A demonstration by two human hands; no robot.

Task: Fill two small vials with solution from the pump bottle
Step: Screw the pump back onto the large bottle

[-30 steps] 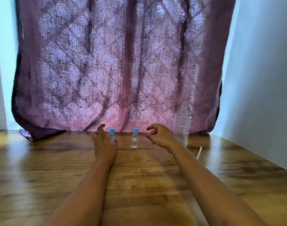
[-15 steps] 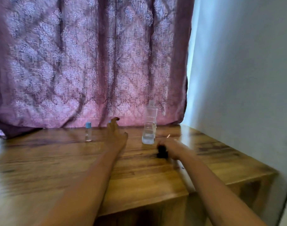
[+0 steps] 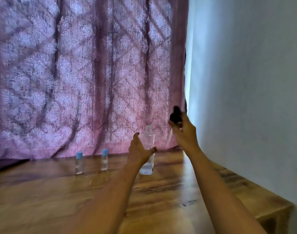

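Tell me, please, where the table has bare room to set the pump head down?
Bare: the broad near table before the vials and bottle, and the strip right of the bottle. Crowded: the back row, with left hand at the bottle.

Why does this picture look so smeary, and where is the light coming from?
Head view: the right hand and the black pump top it holds are smeared by motion; daylight glows through the curtain from behind, leaving a soft sheen on the table.
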